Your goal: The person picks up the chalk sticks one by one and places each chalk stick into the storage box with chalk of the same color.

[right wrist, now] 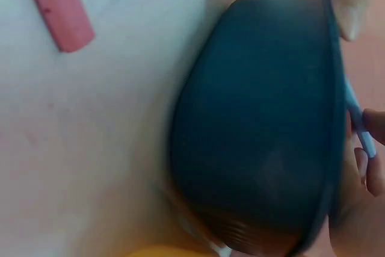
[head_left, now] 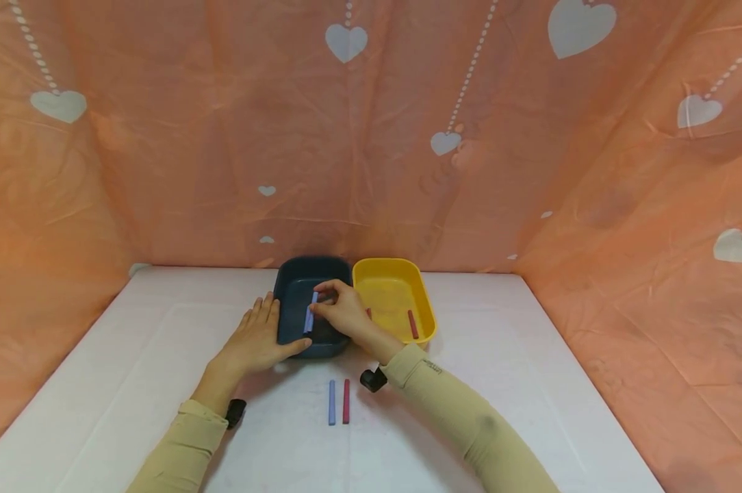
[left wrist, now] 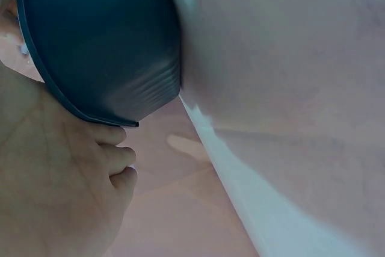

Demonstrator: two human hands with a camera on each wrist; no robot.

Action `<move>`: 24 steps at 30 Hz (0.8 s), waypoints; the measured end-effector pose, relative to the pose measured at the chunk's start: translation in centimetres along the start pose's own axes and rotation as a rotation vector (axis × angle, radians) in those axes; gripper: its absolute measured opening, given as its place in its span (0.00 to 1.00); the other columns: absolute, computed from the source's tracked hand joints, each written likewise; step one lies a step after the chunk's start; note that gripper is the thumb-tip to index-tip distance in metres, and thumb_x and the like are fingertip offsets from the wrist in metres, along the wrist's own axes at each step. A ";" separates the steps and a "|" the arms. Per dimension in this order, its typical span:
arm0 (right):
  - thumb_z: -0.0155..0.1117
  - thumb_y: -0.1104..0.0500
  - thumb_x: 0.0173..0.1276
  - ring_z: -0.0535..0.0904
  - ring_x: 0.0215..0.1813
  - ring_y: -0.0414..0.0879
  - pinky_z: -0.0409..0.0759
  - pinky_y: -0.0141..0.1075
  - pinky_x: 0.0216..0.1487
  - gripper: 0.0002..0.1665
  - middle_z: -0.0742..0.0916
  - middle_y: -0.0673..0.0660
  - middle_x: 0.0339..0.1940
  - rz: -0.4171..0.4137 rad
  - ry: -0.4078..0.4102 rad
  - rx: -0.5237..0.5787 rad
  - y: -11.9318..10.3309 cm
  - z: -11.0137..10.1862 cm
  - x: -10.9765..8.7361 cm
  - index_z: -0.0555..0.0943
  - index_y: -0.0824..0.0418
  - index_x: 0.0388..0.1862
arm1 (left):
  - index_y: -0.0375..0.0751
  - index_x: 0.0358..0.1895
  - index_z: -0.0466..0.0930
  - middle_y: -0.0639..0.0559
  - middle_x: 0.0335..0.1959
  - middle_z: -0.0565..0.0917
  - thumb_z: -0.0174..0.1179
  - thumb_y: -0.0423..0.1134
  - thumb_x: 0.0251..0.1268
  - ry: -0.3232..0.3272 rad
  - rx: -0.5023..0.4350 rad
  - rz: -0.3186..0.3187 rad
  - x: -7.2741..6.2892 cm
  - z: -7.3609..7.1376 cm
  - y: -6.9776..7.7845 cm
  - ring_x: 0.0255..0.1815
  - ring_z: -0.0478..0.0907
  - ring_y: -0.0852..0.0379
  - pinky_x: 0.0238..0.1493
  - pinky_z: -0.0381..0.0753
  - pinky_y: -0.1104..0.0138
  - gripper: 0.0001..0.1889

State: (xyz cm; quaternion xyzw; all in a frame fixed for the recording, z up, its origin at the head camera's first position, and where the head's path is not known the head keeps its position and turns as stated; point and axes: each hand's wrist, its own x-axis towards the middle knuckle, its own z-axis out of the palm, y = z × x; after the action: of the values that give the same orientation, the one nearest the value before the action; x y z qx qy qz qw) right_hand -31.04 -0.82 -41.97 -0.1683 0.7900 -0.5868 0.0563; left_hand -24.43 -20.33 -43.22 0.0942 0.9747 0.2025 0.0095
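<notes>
My right hand [head_left: 346, 313] reaches over the dark blue bin [head_left: 294, 291] and pinches a blue chalk-like stick [right wrist: 360, 126] between thumb and fingers. In the head view a blue stick [head_left: 308, 322] shows low in the bin, overlapping the held one. My left hand [head_left: 254, 346] rests against the bin's left side, fingers stretched along the rim and thumb over the front edge. From the left wrist, the bin's outer wall [left wrist: 108, 40] appears beside the palm.
A yellow bin [head_left: 388, 284] stands against the dark one's right side, with red sticks [head_left: 413, 324] inside, partly hidden by my right arm. On the white table, a blue stick [head_left: 332, 402] and a red stick [head_left: 346, 401] lie in front. A pink-orange cloth [head_left: 371, 171] hangs behind.
</notes>
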 end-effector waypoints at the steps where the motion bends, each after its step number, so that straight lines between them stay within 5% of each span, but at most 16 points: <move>1: 0.74 0.66 0.68 0.91 0.39 0.49 0.89 0.36 0.43 0.21 0.87 0.58 0.46 0.005 -0.004 -0.006 0.1 0.2 0.2 0.82 0.67 0.58 | 0.16 0.78 0.45 0.22 0.82 0.44 0.57 0.75 0.65 0.000 0.000 0.002 0.0 0.0 0.0 0.82 0.41 0.24 0.80 0.45 0.36 0.64; 16: 0.72 0.68 0.69 0.91 0.40 0.52 0.89 0.42 0.45 0.20 0.87 0.60 0.47 0.063 -0.092 -0.032 1.4 2.4 3.3 0.82 0.68 0.58 | 0.16 0.78 0.45 0.22 0.82 0.43 0.56 0.74 0.67 0.000 -0.011 0.004 0.0 0.0 -0.1 0.83 0.41 0.25 0.80 0.44 0.36 0.63; 24: 0.74 0.67 0.68 0.91 0.39 0.50 0.89 0.36 0.44 0.18 0.89 0.58 0.44 0.080 -0.118 -0.067 2.0 3.2 4.3 0.84 0.67 0.55 | 0.16 0.79 0.45 0.22 0.82 0.43 0.56 0.74 0.67 0.007 -0.004 0.011 -0.1 0.0 -0.2 0.82 0.41 0.24 0.80 0.45 0.36 0.63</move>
State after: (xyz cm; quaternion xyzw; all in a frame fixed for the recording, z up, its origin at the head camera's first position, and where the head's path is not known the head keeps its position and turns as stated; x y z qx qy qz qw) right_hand -34.55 -4.62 -44.40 -0.1728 0.8107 -0.5463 0.1204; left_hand -24.35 -20.52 -43.26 0.0986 0.9738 0.2048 0.0054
